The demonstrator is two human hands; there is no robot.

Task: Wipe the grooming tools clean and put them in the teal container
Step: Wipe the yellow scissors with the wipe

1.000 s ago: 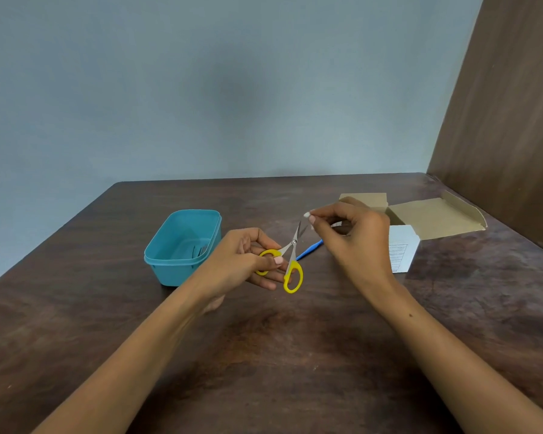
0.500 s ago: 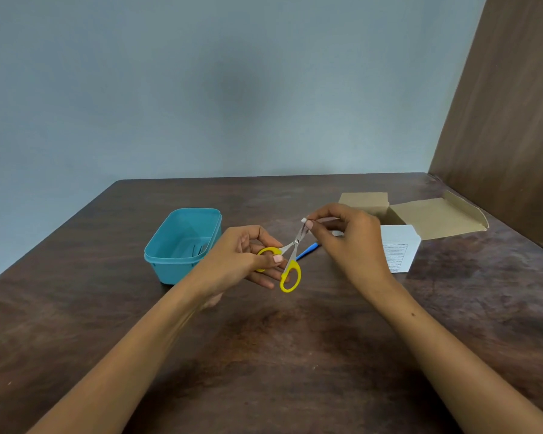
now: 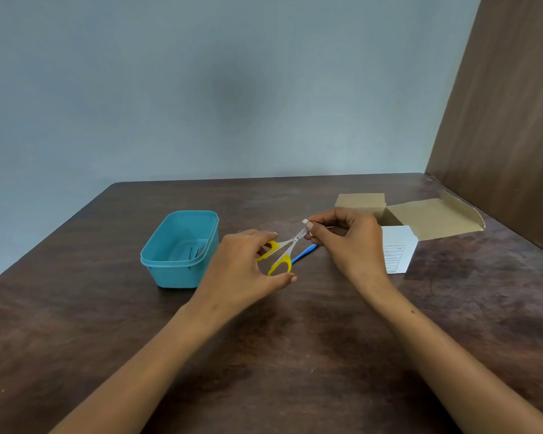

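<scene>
Scissors (image 3: pixel 284 250) stay steady in the left hand (image 3: pixel 242 270) so the right hand (image 3: pixel 345 239) can pinch a small white wipe (image 3: pixel 305 221) on the blades.

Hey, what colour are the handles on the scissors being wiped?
Yellow. The scissors have yellow finger loops, clearest in the head view, the only one, beside the left hand.

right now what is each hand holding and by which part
Left hand holds the small yellow-handled scissors by the handle loops; right hand pinches their metal blade tips with a small white wipe.
</scene>
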